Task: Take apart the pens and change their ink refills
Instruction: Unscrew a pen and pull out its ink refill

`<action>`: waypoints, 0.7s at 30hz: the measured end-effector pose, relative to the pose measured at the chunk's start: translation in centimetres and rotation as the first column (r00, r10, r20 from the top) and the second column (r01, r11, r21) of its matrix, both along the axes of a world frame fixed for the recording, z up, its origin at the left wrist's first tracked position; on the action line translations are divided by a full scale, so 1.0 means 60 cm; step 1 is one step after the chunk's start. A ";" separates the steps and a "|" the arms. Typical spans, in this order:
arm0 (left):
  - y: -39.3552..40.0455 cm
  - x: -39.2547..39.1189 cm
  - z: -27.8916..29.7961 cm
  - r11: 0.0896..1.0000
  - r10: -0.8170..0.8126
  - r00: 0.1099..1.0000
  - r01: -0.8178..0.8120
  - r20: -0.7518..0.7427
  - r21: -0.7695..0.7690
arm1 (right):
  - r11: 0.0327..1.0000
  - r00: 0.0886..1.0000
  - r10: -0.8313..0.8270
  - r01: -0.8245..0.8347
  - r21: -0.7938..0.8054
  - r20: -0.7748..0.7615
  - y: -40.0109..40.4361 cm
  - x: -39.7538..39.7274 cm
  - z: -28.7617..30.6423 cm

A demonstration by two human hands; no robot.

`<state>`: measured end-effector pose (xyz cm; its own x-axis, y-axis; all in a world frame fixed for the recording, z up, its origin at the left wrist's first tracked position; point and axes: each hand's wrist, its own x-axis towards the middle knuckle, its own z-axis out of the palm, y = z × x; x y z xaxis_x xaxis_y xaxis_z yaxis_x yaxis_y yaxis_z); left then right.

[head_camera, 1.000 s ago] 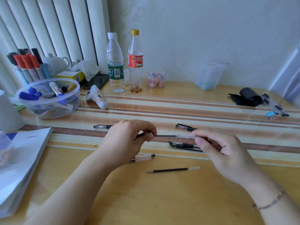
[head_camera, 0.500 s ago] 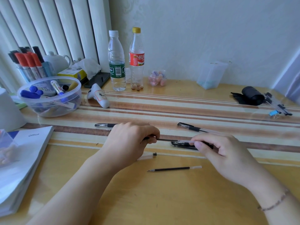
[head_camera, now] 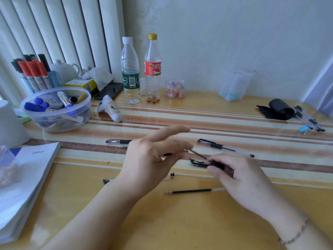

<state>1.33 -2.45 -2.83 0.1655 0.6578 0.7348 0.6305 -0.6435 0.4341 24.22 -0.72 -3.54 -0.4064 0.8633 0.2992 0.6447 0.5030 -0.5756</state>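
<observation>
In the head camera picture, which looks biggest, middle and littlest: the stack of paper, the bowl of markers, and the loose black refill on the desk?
Largest to smallest as they look:
1. Stack of paper, though it lies nearest the camera, which makes it look bigger.
2. Bowl of markers.
3. Loose refill, long but very thin.

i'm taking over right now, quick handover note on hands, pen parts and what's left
Left hand: fingers spread, blurred; a small dark piece shows by the thumb, grip unclear.
Right hand: pinches a pen barrel with a refill sticking out toward the left hand.
On the table: loose refill near the front, clear barrel under the left hand, caps by the right fingers, two pens farther back.
Done: one pen apart.
Left: finish this refill, reassemble, do the others.
</observation>
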 end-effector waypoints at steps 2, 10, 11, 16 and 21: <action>0.000 -0.004 0.004 0.999 0.027 0.995 -0.029 0.092 0.021 | 1.000 0.992 -0.015 0.017 0.013 -0.125 0.001 0.004 0.005; -0.003 0.009 -0.002 0.966 0.051 0.988 -0.011 0.147 -0.260 | 0.998 0.998 0.049 -0.047 0.046 -0.042 -0.008 -0.002 0.011; -0.005 0.010 -0.001 0.963 0.049 0.987 -0.006 0.153 -0.271 | 0.998 0.999 0.052 -0.051 0.034 -0.016 -0.009 -0.002 0.011; -0.008 0.014 -0.002 0.927 0.014 0.990 0.041 0.143 -0.373 | 0.998 0.998 0.057 -0.057 0.016 0.023 -0.010 -0.002 0.010; -0.011 0.021 -0.002 0.923 0.000 0.995 0.037 0.096 -0.382 | 0.997 0.995 0.075 -0.076 0.010 0.071 -0.013 -0.007 0.013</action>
<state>2.61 -3.13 -2.95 0.1242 0.8893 0.4401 0.5656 -0.4279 0.7050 23.81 -1.47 -2.74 -0.4909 0.8255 0.2787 0.6431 0.5591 -0.5234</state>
